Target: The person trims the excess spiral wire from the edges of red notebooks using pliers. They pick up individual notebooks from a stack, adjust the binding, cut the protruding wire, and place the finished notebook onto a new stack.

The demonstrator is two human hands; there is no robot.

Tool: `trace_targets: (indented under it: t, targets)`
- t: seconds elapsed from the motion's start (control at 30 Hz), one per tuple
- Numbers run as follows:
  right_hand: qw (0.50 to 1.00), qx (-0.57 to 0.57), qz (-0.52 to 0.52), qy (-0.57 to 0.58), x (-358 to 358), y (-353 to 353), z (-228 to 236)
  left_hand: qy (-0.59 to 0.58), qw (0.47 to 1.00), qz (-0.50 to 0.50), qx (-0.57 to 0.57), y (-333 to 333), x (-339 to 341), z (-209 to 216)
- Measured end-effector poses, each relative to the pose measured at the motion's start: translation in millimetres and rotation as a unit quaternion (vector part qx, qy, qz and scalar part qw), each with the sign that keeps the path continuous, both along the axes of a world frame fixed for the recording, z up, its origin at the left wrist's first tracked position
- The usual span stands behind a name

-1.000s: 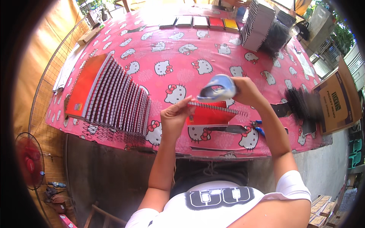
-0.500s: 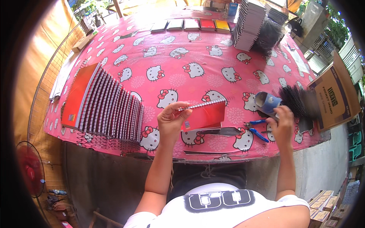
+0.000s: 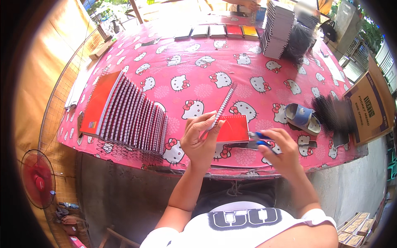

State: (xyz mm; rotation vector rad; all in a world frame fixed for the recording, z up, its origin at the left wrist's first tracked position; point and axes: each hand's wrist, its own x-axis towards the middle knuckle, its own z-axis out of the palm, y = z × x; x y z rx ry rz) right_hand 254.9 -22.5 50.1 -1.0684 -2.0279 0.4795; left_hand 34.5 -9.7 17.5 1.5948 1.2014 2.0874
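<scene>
My left hand [image 3: 200, 138] is closed on a small spiral-bound notebook [image 3: 223, 105], turned nearly edge-on with its coil slanting up and to the right. Most of its cover is out of sight. Just beyond my fingers, a red notebook [image 3: 233, 129] with holes along its far edge appears to lie on the table. My right hand [image 3: 283, 151] grips blue-handled pliers [image 3: 263, 135], their jaws pointing left beside that red notebook's right edge. A blue slipper-shaped holder [image 3: 301, 117] sits beyond my right hand.
A tall stack of red spiral notebooks [image 3: 128, 113] stands at left. Black coils [image 3: 331, 111] lie by an open cardboard box [image 3: 369, 105] at right. Several small notebooks [image 3: 217, 31] line the far side, near a tall notebook stack [image 3: 278, 33]. Another person's hand [image 3: 249, 4] shows at the top.
My right hand has picked up the pliers and brought them left toward the notebooks. My left hand has turned the held notebook, so its coil points more steeply upward.
</scene>
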Motion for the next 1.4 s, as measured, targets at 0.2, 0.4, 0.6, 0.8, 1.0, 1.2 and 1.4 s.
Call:
trace_targets:
  t: [0.2,0.4,0.6,0.8,1.0,1.2,1.4]
  targets:
    - [0.995,0.089,0.042,0.002,-48.3,5.8,23.5,0.060,0.996,0.037,0.045,-6.4,-0.1,5.8]
    - [0.830,-0.497,0.180,0.181,-35.5,27.5,28.8,0.076,0.993,0.010,0.084,-6.3,-8.6,-3.2]
    - [0.903,-0.362,0.129,0.193,-23.1,8.9,0.4,0.040,0.994,0.012,0.102,-5.2,-7.8,-5.2]
    - [0.954,0.096,-0.125,-0.254,62.2,1.3,-54.7,0.135,0.989,0.026,0.058,-6.8,-20.1,14.2]
    - [0.945,0.218,0.209,-0.124,-61.8,30.1,50.2,0.242,0.970,-0.014,0.037,-35.3,-19.9,54.8]
    - [0.839,-0.042,0.335,0.426,-185.7,60.8,125.7,0.034,0.912,0.374,0.167,-76.4,-114.9,91.6]
    - [0.937,0.094,0.228,0.245,-304.0,113.5,94.6,-0.161,0.940,0.301,-0.010,-34.9,-207.9,97.9]
